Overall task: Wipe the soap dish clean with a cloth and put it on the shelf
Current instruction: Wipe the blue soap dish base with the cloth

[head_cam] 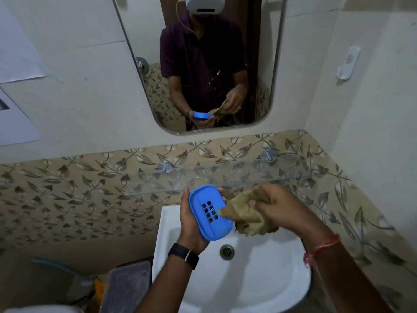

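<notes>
From my remote seat I saw the left hand cupped around the blue soap dish, thumb on its far-left rim and fingertips curling over the edge at about 1 o'clock of the dish. The dish was held tilted above the white sink, its hollow facing up toward the camera. Nothing lay inside that hollow; I could make out only the grid of small square drain holes at its middle and a pale smear near the corner at 5 o'clock.

The right hand was closed in a fist-like grasp on a bunched tan cloth, and a fold of that cloth was pressed onto the dish's rim at 3 o'clock, reaching toward the drain holes.

The sink bowl below held no objects that I could see, just the metal drain at 6 o'clock of the dish. The clear glass shelf ran along the leaf-patterned tiles at 12 o'clock from the hands, just beyond them, on two metal brackets, with its surface showing only faint specks. Above it the mirror repeated the same grip: dish in one hand, cloth in the other.

A dark watch sat on the left wrist and a red thread on the right.
</notes>
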